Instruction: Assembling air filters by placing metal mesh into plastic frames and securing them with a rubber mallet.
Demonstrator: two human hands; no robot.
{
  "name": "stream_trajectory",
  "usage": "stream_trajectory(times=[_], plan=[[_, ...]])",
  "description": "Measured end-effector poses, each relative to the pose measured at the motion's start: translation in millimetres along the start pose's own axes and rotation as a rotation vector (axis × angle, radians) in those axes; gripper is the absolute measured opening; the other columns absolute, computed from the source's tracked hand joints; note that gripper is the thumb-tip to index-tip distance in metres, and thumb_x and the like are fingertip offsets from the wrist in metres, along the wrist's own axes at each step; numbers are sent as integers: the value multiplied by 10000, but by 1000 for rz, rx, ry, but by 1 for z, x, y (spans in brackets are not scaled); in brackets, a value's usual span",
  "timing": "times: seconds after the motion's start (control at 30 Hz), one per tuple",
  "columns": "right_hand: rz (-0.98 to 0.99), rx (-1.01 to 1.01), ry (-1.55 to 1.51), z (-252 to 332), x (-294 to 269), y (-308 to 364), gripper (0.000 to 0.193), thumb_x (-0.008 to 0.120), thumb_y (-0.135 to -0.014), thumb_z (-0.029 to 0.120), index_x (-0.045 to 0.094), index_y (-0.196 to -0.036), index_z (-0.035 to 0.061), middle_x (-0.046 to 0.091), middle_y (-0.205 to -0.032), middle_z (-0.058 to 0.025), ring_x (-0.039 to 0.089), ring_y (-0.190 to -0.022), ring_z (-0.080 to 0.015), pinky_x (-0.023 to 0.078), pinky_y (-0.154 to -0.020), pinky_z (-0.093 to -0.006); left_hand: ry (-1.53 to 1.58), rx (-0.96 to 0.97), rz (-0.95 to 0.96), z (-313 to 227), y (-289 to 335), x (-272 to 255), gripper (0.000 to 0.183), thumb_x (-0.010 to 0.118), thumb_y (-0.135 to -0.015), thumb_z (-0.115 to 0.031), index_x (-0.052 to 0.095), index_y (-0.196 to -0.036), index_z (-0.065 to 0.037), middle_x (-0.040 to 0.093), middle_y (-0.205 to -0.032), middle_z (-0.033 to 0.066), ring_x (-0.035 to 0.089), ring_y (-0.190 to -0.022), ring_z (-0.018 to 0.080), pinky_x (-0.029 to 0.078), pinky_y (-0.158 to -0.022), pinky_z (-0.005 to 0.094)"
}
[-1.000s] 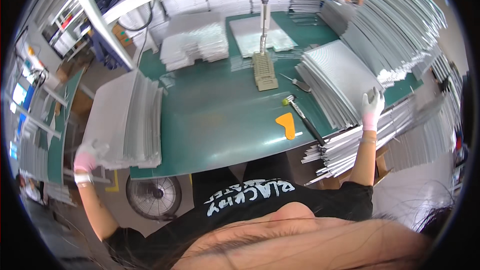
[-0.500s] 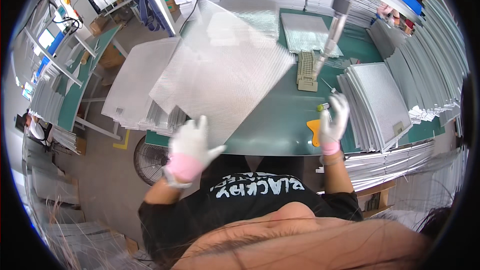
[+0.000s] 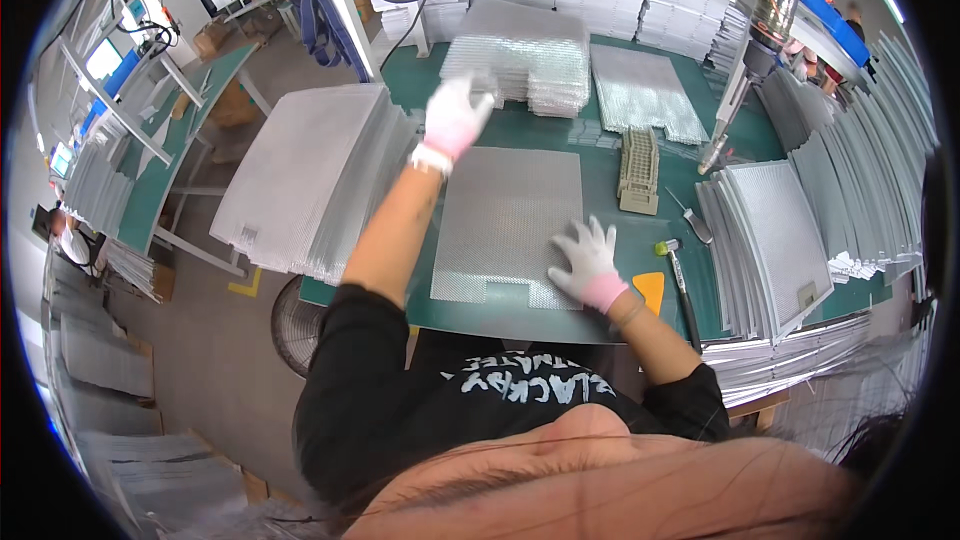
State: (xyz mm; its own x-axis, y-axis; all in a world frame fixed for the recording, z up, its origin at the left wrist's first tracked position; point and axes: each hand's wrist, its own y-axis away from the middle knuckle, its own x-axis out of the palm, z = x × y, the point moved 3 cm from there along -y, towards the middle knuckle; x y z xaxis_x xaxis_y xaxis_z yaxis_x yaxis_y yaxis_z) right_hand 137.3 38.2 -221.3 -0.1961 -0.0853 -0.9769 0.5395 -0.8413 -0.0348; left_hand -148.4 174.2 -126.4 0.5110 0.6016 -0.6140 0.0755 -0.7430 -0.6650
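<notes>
A grey mesh panel (image 3: 510, 210) with a notch in its near edge lies flat on the green tabletop in front of me. My right hand (image 3: 588, 265), in a white and pink glove, rests on the panel's near right corner with fingers spread. The arm of my left hand (image 3: 458, 118) stretches past the panel's left side. That gloved hand is at the near left of a stack of silvery panels (image 3: 535, 50), thumb apart and fingers slightly blurred; nothing shows in it. Whether it touches the stack I cannot tell.
Left stands a tall panel stack (image 3: 300, 160); right, another leaning stack (image 3: 775, 230). Near my right hand lie an orange scraper (image 3: 649, 292), a hammer (image 3: 683, 285), a screwdriver (image 3: 690, 217) and a beige ridged block (image 3: 639, 172). A power driver (image 3: 765, 55) hangs above.
A panel that was tilted in the air is gone from there; one now lies flat before me. My left hand reached forward to the far stack, and my right hand moved left onto the panel.
</notes>
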Motion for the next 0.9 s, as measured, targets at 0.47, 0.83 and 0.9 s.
stream_trajectory(times=[0.47, 0.83, 0.9], plan=[[-99, 354, -431, -46, -107, -267, 741, 576, -866, 433, 368, -1466, 50, 466, -1417, -252, 435, -1333, -395, 357, -1112, -464, -562, -301, 231, 72, -124, 46, 461, 480, -956, -330, 513, -1234, 36, 644, -1107, 268, 675, -997, 361, 537, -848, 475], [-1048, -94, -587, -51, -154, -264, 685, 663, -841, 102, 365, -1452, 19, 491, -1302, -257, 576, -1046, -332, 472, -968, -399, 24, -278, 53, 77, -126, 15, 587, 619, -874, -312, 515, -1304, 74, 623, -1189, 289, 587, -1137, 427, 455, -1004, 410], [-987, 19, -1072, -73, -162, -277, 728, 674, -835, 86, 327, -1472, 19, 502, -1279, -231, 581, -998, -294, 498, -904, -379, 195, -312, 79, 84, -126, 22, 625, 611, -889, -322, 479, -1341, 89, 553, -1317, 292, 523, -1252, 401, 404, -1066, 389]])
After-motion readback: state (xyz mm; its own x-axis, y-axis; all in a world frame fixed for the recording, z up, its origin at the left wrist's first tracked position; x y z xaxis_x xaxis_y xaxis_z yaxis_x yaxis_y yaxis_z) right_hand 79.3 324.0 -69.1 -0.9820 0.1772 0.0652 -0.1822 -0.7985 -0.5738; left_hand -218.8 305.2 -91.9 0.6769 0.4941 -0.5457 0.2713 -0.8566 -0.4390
